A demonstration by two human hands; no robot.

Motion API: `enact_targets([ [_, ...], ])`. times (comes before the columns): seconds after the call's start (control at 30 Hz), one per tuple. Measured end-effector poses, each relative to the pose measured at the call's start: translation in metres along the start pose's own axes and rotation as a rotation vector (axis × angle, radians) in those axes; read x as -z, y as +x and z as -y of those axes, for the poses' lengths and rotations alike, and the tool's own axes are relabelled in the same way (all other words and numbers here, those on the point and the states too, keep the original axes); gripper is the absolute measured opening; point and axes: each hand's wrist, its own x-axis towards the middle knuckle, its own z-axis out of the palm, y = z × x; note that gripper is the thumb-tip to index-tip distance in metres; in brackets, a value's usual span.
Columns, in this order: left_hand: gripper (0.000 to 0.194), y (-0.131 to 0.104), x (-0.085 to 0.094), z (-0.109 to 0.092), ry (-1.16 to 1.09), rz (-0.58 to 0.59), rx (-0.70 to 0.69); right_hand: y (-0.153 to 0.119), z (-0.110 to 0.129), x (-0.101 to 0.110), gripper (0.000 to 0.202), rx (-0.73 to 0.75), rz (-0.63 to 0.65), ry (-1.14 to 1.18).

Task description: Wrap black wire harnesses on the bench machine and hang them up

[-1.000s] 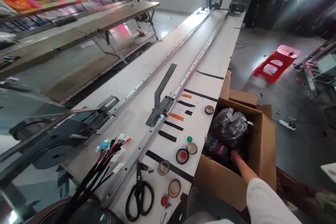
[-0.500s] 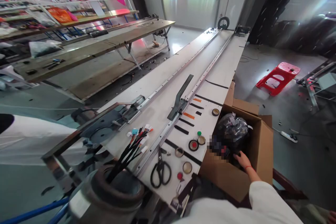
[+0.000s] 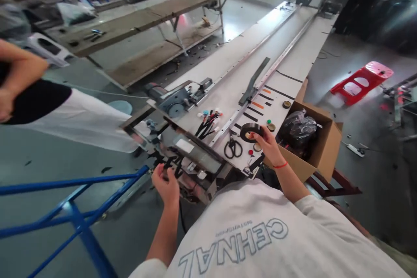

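My hands work apart at the near end of a long table (image 3: pixel 216 65): the right hand (image 3: pixel 267 142) grips a roll of black tape (image 3: pixel 245 129) between thumb and fingers, near the scissors (image 3: pixel 233 148), while the left hand (image 3: pixel 167 182), its fingers bent and slightly spread, hangs beside a dark metal frame (image 3: pixel 192 137). Whether anything thin sits between those left fingers, I cannot tell.

Black strips (image 3: pixel 250 117) and orange strips (image 3: pixel 258 105) already lie in a row beside the rail (image 3: pixel 232 122). The roll is in my grip, but no drawn-out length of tape can be made out. Tagged cables (image 3: pixel 208 124) fan out over the table end, clear of my right hand and its roll. I judge the roll picked up and not yet put to use; how much work remains, the view does not show.

Half a second earlier, my right hand was down in the cardboard box (image 3: pixel 299 165), beside a plastic bag (image 3: pixel 299 126), and my left was out of view; now both are in sight and away from the box. At far left, another person's forearm (image 3: pixel 22 63) has entered the picture, where only clothing showed.
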Motion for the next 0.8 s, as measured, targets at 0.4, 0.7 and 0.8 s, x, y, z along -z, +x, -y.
enact_targets([
  [0.4, 0.068, -0.050, 0.063, -0.022, -0.611, 0.738, 0.515, -0.111, -0.034, -0.164, 0.035, 0.039, 0.603, -0.374],
  [0.7, 0.062, -0.036, 0.041, 0.029, -0.215, 0.719, -0.021, -0.123, -0.090, -0.174, 0.027, -0.261, 0.413, -0.513],
  [0.8, 0.067, -0.032, 0.025, 0.038, -0.287, 0.790, 0.103, -0.121, -0.102, -0.166, 0.024, -0.295, 0.398, -0.508],
])
